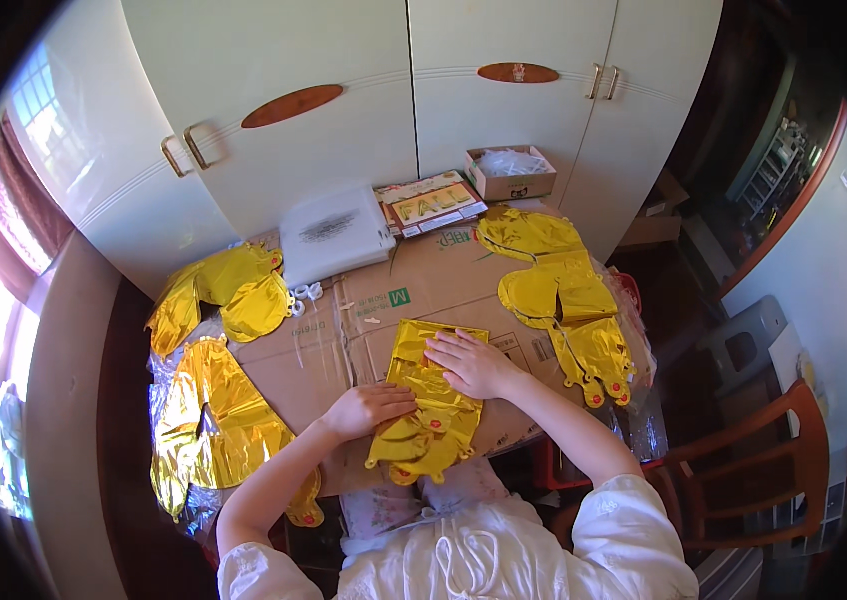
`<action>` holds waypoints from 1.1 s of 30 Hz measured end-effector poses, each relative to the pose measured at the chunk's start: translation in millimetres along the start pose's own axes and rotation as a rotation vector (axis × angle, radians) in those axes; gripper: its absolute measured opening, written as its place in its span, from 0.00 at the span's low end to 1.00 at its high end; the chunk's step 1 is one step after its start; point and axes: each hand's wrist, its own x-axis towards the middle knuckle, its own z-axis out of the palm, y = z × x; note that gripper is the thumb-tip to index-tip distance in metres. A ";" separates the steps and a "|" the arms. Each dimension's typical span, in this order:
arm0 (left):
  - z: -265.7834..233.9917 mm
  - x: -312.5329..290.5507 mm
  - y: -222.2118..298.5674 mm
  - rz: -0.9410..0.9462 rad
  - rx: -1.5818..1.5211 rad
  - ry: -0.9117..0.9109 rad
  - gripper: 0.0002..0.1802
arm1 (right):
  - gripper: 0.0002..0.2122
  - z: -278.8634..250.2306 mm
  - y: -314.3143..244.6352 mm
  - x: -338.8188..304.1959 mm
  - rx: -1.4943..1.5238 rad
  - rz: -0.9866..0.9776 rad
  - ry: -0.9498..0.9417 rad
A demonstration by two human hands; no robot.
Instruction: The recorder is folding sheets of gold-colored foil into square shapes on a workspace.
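Observation:
A deflated gold foil balloon (414, 365), partly folded into a rectangle, lies on the cardboard in front of me. Its loose gold ends with small red marks hang toward my lap. My right hand (474, 365) rests flat on its upper right part, fingers stretched out and apart. On its left edge lies my left hand (372, 410), palm down with the fingers extended across the foil. Neither hand grips anything. Whatever is under the palms is hidden.
Flat gold foil balloons lie at the left (214, 415) and right (554, 280) of the cardboard sheet (349, 330). Along the back are a stack of clear plastic bags (339, 235), a printed packet (434, 205) and a box of white strips (511, 172). A wooden chair (754, 470) stands right.

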 end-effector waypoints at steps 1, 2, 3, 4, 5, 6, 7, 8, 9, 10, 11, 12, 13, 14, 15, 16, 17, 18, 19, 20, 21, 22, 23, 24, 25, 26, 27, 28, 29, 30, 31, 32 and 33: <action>1.0 0.0 -1.3 -0.045 -0.063 0.006 0.22 | 0.23 -0.3 -0.4 0.7 -0.005 -0.002 0.007; 1.7 0.6 -3.6 -0.125 -0.120 0.016 0.20 | 0.23 -0.7 -0.5 1.5 0.005 -0.003 0.005; 2.3 1.3 -6.3 -0.205 -0.178 0.027 0.18 | 0.23 -1.2 -0.8 2.2 0.015 -0.006 0.003; 0.5 3.0 -6.1 -0.287 -0.235 0.039 0.17 | 0.23 -1.8 -1.2 2.6 0.026 -0.009 0.001; 1.2 6.5 -4.3 -0.468 -0.321 0.058 0.16 | 0.23 -3.4 1.1 1.8 0.061 -0.057 0.028; 4.1 12.6 -1.0 -0.650 -0.406 0.078 0.16 | 0.23 -6.0 5.6 0.3 0.095 -0.106 0.055; 5.6 20.3 1.4 -0.827 -0.492 0.096 0.16 | 0.22 -7.3 10.1 -1.5 0.126 -0.151 0.084; 6.0 28.4 3.1 -0.811 -0.448 0.101 0.16 | 0.21 8.6 16.6 -0.2 0.197 -0.078 0.168; 5.7 36.6 5.2 -0.794 -0.404 0.105 0.16 | 0.21 18.0 27.9 -9.5 0.387 -0.014 0.165; 4.5 37.9 7.7 -0.794 -0.355 0.114 0.17 | 0.20 15.8 26.5 -9.4 0.587 0.036 0.156; 4.5 39.3 9.1 -0.792 -0.307 0.122 0.18 | 0.19 13.8 24.3 -10.7 0.695 0.140 0.156; 6.7 40.8 8.9 -0.848 -0.378 0.136 0.19 | 0.18 11.4 22.6 -12.3 0.804 0.246 0.168; 9.0 38.7 8.8 -0.913 -0.448 0.155 0.19 | 0.17 -2.0 9.0 -11.8 0.822 0.398 0.183; 11.3 37.8 8.5 -0.971 -0.520 0.170 0.19 | 0.16 -16.2 -4.2 -13.7 0.834 0.555 0.201; 12.7 36.1 9.0 -0.980 -0.502 0.174 0.18 | 0.15 -21.4 -11.1 -15.0 0.843 0.713 0.217; 15.5 43.3 9.1 -0.962 -0.492 0.169 0.18 | 0.19 1.0 -1.1 -31.1 1.030 0.547 0.504; 17.1 42.0 9.2 -0.970 -0.474 0.173 0.18 | 0.21 6.9 -9.5 -39.0 1.130 0.595 0.502; 18.8 40.7 8.9 -0.972 -0.476 0.187 0.18 | 0.25 11.9 -17.6 -46.7 1.229 0.643 0.499; 21.0 39.4 9.3 -0.974 -0.480 0.200 0.18 | 0.28 8.1 -25.4 -52.0 1.326 0.693 0.496; 21.7 32.9 10.3 -0.991 -0.476 0.218 0.18 | 0.38 -19.9 -44.6 -54.2 1.253 0.685 0.252; 23.1 34.7 10.0 -1.000 -0.476 0.214 0.18 | 0.41 -24.3 -52.0 -58.9 1.112 0.656 0.297; 23.9 35.1 9.5 -1.014 -0.473 0.210 0.18 | 0.44 -21.7 -60.6 -63.2 0.976 0.623 0.337; 24.1 35.2 9.4 -1.030 -0.470 0.206 0.18 | 0.47 -19.3 -68.5 -65.9 0.840 0.589 0.374; 23.4 34.0 10.1 -1.026 -0.479 0.189 0.18 | 0.45 -17.9 -75.5 -64.7 0.671 0.552 0.449; 20.5 35.4 12.1 -1.018 -0.490 0.172 0.18 | 0.42 -12.7 -74.5 -67.7 0.623 0.560 0.437; 18.7 36.3 13.3 -1.010 -0.501 0.156 0.17 | 0.40 -4.8 -71.0 -69.7 0.576 0.568 0.425; 19.0 36.1 13.9 -0.992 -0.496 0.158 0.17 | 0.38 0.3 -68.5 -71.8 0.529 0.576 0.412; 19.4 33.5 14.8 -0.978 -0.488 0.162 0.17 | 0.34 1.2 -70.1 -70.0 0.468 0.532 0.515; 19.3 31.6 15.8 -0.964 -0.481 0.165 0.17 | 0.34 2.3 -71.0 -70.0 0.434 0.525 0.533; 18.6 29.9 16.7 -0.965 -0.486 0.173 0.17 | 0.34 3.7 -71.8 -70.2 0.400 0.517 0.551; 17.5 29.4 18.8 -0.965 -0.495 0.180 0.17 | 0.35 4.7 -72.5 -71.2 0.365 0.512 0.568; 17.1 29.0 20.1 -0.964 -0.503 0.186 0.16 | 0.35 6.7 -72.2 -71.7 0.330 0.515 0.563; 17.9 28.6 20.0 -0.966 -0.518 0.199 0.16 | 0.35 9.5 -71.4 -71.9 0.296 0.517 0.558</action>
